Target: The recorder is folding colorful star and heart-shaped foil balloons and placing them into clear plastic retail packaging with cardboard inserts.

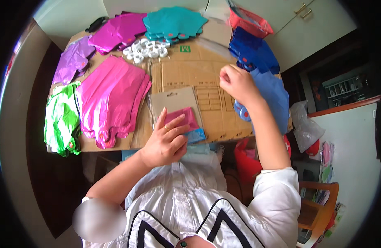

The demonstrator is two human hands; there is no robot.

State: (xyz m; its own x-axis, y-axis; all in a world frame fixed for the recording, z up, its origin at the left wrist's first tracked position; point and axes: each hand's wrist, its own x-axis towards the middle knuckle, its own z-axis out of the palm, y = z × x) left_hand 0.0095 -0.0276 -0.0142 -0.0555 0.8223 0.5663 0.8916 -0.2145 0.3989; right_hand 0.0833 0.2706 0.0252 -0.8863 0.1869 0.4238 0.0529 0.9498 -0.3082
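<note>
My left hand [167, 138], with a ring on one finger, lies over a flat packet near the table's front edge, its fingers apart. The packet has a grey-brown backing card [174, 98] with a hang hole at the top. A folded pink foil piece [192, 118] and a blue strip [195, 135] show at its lower part, partly under my fingers. My right hand [239, 85] is raised at the right with its fingers curled together. Whatever those fingers hold, if anything, is hidden. Beside that wrist lies a stack of light blue foil balloons [271, 99].
Flat foil balloon stacks ring the cardboard-covered table [182, 66]: green [60, 115], pink [112, 97], purple [72, 60], magenta [118, 31], teal [174, 22] and dark blue [254, 49]. White ribbon rolls [145, 49] sit mid-back. A red basket [250, 22] stands far right.
</note>
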